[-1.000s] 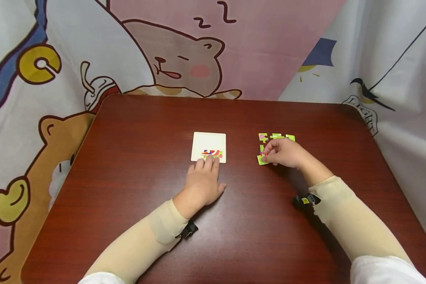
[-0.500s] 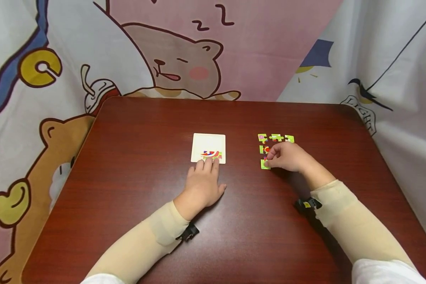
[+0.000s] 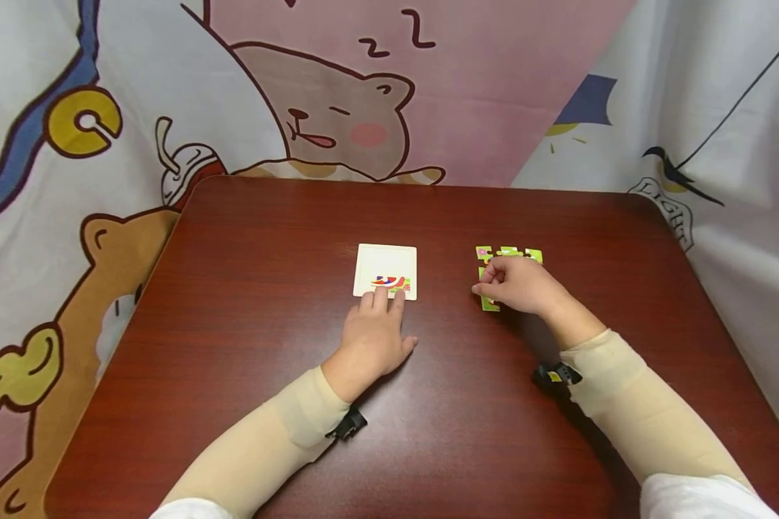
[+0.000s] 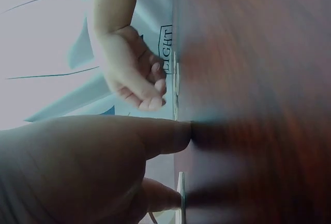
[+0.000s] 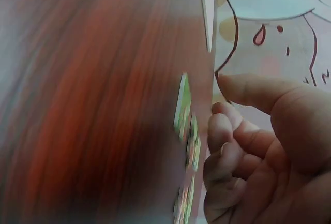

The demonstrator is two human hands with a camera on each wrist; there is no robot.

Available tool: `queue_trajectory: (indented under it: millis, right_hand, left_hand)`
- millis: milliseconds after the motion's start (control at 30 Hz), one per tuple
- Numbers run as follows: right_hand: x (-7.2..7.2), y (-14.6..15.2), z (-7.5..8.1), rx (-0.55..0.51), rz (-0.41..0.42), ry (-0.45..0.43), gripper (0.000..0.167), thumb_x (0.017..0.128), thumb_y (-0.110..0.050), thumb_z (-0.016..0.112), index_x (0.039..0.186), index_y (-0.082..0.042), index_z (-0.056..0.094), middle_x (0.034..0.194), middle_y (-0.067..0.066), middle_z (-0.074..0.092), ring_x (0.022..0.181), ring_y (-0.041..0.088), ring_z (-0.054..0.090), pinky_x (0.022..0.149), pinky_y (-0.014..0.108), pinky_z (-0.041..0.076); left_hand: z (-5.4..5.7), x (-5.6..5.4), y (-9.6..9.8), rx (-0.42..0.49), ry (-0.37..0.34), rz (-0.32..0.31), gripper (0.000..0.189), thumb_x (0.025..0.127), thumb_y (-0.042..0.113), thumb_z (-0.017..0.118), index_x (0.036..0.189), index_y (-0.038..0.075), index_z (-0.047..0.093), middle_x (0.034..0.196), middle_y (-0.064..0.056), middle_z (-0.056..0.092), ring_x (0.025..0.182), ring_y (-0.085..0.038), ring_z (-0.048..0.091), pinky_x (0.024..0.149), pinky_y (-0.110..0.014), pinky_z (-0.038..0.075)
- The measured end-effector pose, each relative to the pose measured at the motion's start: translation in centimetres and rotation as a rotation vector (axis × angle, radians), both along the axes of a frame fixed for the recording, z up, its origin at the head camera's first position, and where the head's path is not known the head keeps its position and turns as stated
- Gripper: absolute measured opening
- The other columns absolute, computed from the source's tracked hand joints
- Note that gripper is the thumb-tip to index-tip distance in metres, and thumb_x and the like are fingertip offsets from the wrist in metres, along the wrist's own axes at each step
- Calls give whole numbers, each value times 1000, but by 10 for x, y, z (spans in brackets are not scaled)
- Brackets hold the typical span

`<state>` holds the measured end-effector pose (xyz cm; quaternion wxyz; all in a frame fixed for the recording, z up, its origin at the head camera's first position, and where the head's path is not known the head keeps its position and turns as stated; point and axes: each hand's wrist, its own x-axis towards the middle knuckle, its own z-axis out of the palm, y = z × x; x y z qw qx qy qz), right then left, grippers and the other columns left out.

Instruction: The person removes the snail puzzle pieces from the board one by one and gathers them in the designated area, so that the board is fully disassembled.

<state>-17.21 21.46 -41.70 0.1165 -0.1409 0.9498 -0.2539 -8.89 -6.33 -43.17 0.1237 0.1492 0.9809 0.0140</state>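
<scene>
My left hand (image 3: 371,337) lies flat, fingers straight, its fingertips on the near edge of a white square puzzle tray (image 3: 379,259). Joined puzzle pieces (image 3: 392,282) in red, blue and green fill the tray's near right part. Over on the right, my right hand (image 3: 522,286) hovers close over several loose puzzle pieces (image 3: 483,252) with green edges. In the right wrist view its thumb stands apart from the loosely curled fingers, with nothing between them. A green piece (image 5: 183,100) lies flat beneath that hand. The hand hides some pieces in the head view.
Both arms reach over a dark red-brown wooden table (image 3: 285,288). Bare tabletop separates the tray from the loose pieces. Behind the far edge hangs a cartoon-printed curtain (image 3: 467,94). A small black camera (image 3: 556,375) is strapped under the right wrist, another (image 3: 347,424) under the left.
My right hand has let go of the near-left green piece, which now sits slightly nearer me. Its thumb has spread away from the fingers. The left hand has stayed on the tray.
</scene>
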Motion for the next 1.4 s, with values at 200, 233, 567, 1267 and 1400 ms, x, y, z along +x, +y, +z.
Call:
queue_trajectory:
  millis: [200,233,567,1267,1400]
  right_hand:
    - [-8,-48,0,-54,81,33,17,92,-27,85,89,-14,74,74,-2,63,68,18,56,66,38,47]
    - [-10,-57,-1,-66,103,32,16,92,-26,85,90,-14,74,76,-2,64,69,18,57,67,38,48]
    - [-39,-120,-5,-40,283,-5,12,93,-19,81,100,-10,79,86,-1,71,86,18,64,83,39,53]
    - [-50,-151,2,90,283,-105,21,100,-21,65,85,-11,75,75,-2,65,76,19,57,73,33,46]
    - [-50,-153,3,100,289,-111,21,100,-21,64,84,-11,74,75,-2,64,76,18,57,72,32,45]
  left_hand:
    - [1,0,1,-2,-10,7,87,102,63,61,169,15,34,154,-18,40,135,-31,44,106,-39,47]
    - [1,0,1,-1,-7,8,87,101,63,61,168,14,35,154,-18,40,134,-31,44,106,-39,47]
    - [-2,-1,6,-23,19,-14,88,99,65,63,166,13,39,148,-16,43,127,-31,46,102,-39,49]
    - [2,-5,2,-15,52,-26,86,96,65,67,159,11,49,138,-14,48,124,-31,47,101,-38,48]
    - [3,-5,1,0,41,-20,85,96,65,68,159,11,49,139,-14,47,125,-31,48,101,-38,49]
